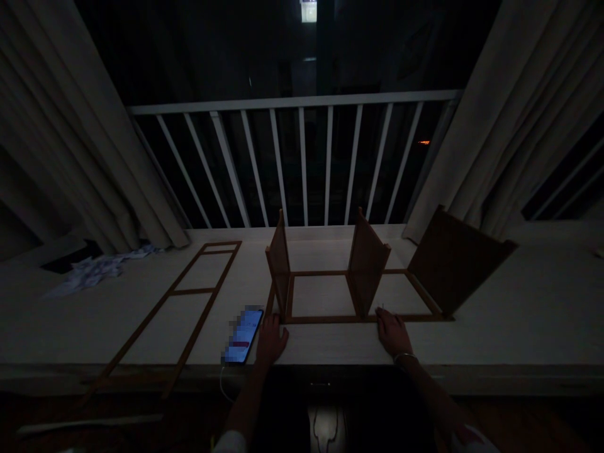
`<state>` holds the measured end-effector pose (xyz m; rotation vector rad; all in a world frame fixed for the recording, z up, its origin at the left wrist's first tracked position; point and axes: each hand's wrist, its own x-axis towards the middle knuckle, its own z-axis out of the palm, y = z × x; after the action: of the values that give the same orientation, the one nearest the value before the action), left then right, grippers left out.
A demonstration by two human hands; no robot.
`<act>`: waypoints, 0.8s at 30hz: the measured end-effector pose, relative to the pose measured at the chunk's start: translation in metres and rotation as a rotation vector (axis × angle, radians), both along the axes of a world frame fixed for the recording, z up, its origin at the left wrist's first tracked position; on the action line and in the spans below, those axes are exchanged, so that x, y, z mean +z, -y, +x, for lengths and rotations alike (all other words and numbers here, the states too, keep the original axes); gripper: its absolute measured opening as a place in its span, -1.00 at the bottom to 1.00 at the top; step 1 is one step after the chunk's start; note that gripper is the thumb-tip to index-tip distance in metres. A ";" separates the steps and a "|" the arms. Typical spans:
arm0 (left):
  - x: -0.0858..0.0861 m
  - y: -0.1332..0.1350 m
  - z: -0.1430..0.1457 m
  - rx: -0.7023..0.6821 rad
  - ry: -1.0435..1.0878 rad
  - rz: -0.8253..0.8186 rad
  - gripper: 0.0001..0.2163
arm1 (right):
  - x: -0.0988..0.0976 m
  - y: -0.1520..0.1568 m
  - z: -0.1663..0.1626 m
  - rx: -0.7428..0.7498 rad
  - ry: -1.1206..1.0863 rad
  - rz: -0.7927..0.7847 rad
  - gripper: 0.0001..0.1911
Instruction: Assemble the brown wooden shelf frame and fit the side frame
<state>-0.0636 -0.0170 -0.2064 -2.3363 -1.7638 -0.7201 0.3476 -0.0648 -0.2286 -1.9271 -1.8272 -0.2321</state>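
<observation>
A brown wooden frame lies flat on the pale surface, with three panels standing up from it: a left panel, a middle panel and a right panel, which leans outward. My left hand grips the near rail by the left panel's foot, its thumb held apart. At the same rail, just right of the middle panel, my right hand has its fingers closed over the wood. Something tiny may show at those fingertips, too dark to make out.
A lit phone with a white cable lies beside my left hand. Farther left, a second wooden frame overhangs the near edge. Crumpled papers lie at the far left. White railings and curtains stand behind.
</observation>
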 end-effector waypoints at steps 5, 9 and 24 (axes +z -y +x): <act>0.000 -0.001 -0.001 -0.024 -0.007 0.015 -0.66 | 0.004 0.002 -0.001 0.001 -0.007 0.009 -0.57; -0.001 -0.001 -0.002 -0.025 -0.009 0.017 -0.66 | 0.004 0.002 -0.002 -0.003 -0.001 0.005 -0.58; 0.001 0.000 -0.001 -0.005 -0.001 0.004 -0.67 | -0.001 0.000 0.000 -0.006 -0.012 0.007 -0.56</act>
<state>-0.0644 -0.0174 -0.2057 -2.3391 -1.7544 -0.7230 0.3477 -0.0645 -0.2299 -1.9249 -1.8108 -0.2283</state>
